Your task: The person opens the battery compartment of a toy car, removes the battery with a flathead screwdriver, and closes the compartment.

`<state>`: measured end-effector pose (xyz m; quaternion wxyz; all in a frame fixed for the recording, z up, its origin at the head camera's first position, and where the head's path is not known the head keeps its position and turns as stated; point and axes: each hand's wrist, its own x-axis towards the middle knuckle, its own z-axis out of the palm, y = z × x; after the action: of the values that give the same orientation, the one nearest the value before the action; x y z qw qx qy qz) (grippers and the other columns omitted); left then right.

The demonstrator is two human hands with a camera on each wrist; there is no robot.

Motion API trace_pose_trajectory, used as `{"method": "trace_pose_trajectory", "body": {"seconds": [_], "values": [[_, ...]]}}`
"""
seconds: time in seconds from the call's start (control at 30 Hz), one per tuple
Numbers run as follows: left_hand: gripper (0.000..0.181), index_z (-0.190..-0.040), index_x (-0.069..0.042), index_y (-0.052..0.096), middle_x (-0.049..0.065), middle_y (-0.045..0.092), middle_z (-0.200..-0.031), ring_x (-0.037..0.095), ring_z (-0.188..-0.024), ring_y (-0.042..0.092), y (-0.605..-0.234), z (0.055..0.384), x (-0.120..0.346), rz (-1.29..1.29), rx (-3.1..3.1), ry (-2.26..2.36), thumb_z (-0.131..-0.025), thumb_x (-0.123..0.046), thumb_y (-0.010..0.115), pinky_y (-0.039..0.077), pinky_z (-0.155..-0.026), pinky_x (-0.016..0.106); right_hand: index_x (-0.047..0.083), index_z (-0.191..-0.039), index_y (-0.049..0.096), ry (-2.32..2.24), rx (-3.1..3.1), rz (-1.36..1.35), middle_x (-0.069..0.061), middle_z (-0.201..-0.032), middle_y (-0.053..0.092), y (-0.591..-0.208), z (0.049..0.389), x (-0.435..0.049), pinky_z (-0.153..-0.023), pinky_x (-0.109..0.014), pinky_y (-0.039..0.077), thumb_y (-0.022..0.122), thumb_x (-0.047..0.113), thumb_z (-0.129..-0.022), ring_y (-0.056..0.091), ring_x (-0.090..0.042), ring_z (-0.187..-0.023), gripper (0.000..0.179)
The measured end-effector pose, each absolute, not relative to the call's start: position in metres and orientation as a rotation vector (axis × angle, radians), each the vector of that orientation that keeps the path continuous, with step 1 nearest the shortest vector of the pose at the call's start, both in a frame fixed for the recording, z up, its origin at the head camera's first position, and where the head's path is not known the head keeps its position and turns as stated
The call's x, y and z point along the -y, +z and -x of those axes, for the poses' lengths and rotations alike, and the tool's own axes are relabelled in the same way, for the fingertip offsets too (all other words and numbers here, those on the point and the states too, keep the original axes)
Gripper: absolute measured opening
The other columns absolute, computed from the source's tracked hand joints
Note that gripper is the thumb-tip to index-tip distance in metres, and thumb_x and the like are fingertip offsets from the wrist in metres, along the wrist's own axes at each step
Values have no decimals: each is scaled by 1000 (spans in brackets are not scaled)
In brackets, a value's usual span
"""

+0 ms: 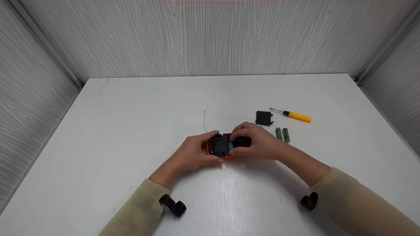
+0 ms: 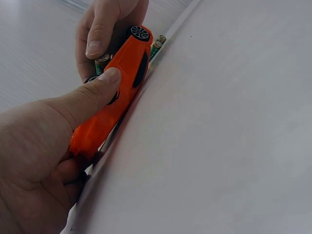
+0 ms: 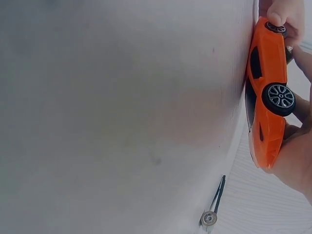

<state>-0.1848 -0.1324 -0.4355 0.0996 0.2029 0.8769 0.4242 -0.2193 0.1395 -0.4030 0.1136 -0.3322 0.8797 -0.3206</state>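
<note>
An orange toy car (image 3: 265, 53) lies upside down on the table, its black underside (image 1: 219, 146) facing up. My left hand (image 1: 197, 152) grips one end of it, with the thumb along the near side by a wheel. Over the middle of the underside, my right hand (image 1: 259, 142) pinches a green battery (image 2: 101, 64) between thumb and fingers. In the head view a strip of that battery shows at the fingertips. How far it sits in the car's battery compartment is hidden by the fingers.
Two green batteries (image 1: 282, 135) lie just beyond my right wrist. Behind them are a black battery cover (image 1: 263, 118) and a screwdriver (image 1: 297, 116) with a yellow handle. A thin wire antenna (image 1: 204, 121) sticks out past the car's far side. Wood-grain panels (image 1: 210, 36) border the table.
</note>
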Motion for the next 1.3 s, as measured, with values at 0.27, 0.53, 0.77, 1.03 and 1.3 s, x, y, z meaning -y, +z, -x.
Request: {"method": "trace_pose_trajectory", "body": {"seconds": [0.27,0.53,0.77,1.03,1.3], "values": [[92,-162,-19,48,-1,60,-150,13,-129,57,-434,186,131,-585,-2594,1239,-84,-44,91,43,-113,37,14,-124,78,-921,-2567,971,-6,-135,61,-403,219,-140,-107,-49,47,85,35,-90,56,-27,-124,40],[93,-162,-19,48,-1,60,-151,13,-131,56,-436,187,130,-591,-2591,1246,-85,-46,91,44,-113,38,15,-119,78,-964,-2539,942,-5,-133,62,-402,219,-140,-107,-48,48,87,32,-88,57,-26,-123,36],[93,-162,-19,47,0,60,-150,13,-129,57,-436,187,130,-596,-2598,1237,-84,-45,91,44,-113,38,18,-121,77,-1039,-2517,934,-2,-134,63,-403,220,-142,-107,-49,49,90,31,-87,57,-25,-124,39],[92,-161,-20,49,-3,60,-149,13,-131,56,-437,187,131,-585,-2593,1248,-84,-44,92,43,-113,38,21,-124,75,-1187,-2490,947,2,-133,64,-403,219,-145,-101,-48,51,91,29,-87,58,-25,-121,41],[92,-161,-20,49,-4,59,-151,14,-133,56,-436,186,132,-577,-2580,1274,-83,-40,93,42,-114,40,24,-125,73,-1208,-2502,934,10,-130,65,-399,219,-147,-101,-45,52,89,32,-89,60,-20,-120,40]]}}
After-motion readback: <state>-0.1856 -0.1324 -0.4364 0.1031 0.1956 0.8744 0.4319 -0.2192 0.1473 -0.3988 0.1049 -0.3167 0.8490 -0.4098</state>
